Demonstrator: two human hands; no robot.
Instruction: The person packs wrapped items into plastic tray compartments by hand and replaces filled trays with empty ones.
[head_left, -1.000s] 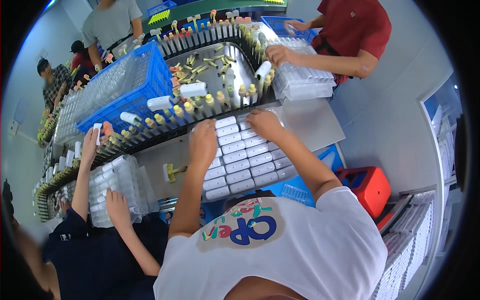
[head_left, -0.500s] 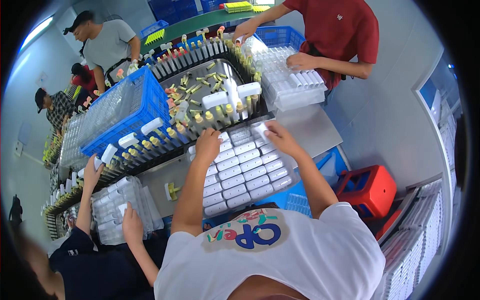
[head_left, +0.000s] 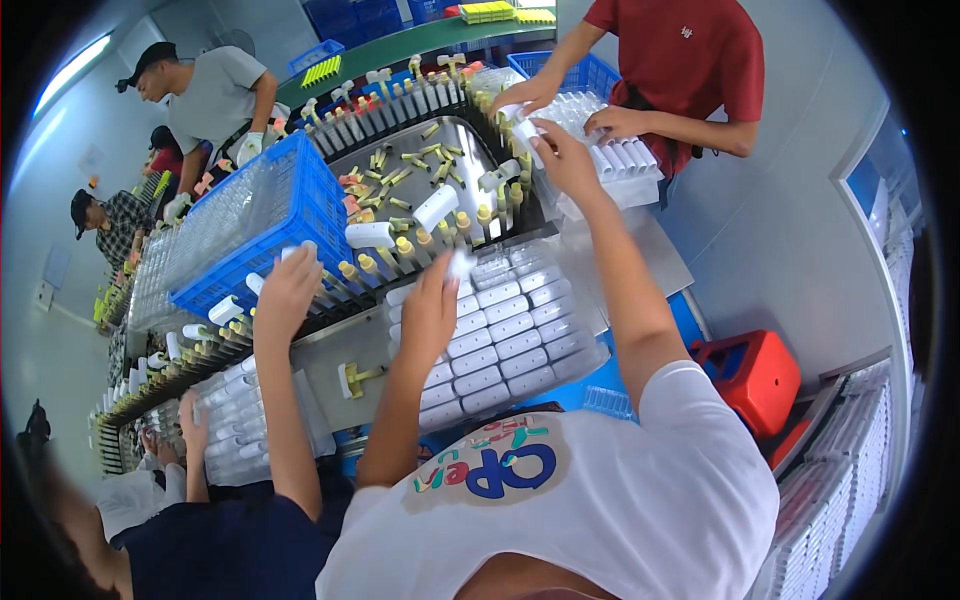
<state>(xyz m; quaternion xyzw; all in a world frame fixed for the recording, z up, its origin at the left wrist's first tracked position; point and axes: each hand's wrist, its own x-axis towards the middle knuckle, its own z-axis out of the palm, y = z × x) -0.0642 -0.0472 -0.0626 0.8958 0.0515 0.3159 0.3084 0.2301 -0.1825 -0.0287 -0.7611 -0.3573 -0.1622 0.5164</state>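
Note:
In front of me lies a clear plastic tray (head_left: 590, 350) with rows of white, rounded, oblong plastic cases (head_left: 487, 358). My left hand (head_left: 430, 312) is above the tray's left side, closed on a small white case (head_left: 461, 265) that is blurred by motion. My right hand (head_left: 566, 163) reaches forward to the far right, its fingers closed on another white case (head_left: 525, 130) above the conveyor's corner. Close by it is a hand (head_left: 527, 95) of the person in red. Two more white cases (head_left: 437, 208) rest on the upright holders with yellow tops (head_left: 404, 247).
A dark conveyor (head_left: 340, 312) with upright holders runs round a metal tray (head_left: 470, 140) of loose yellow-green pieces. A blue crate (head_left: 325, 200) stands left. At my left, a co-worker's hand (head_left: 288, 295) reaches to the conveyor. A red stool (head_left: 755, 380) is at right.
My right hand has moved from the tray forward to the conveyor's corner. My left hand has lifted a case and shifted slightly right. The left co-worker's arm has swung right; conveyor pieces have shifted.

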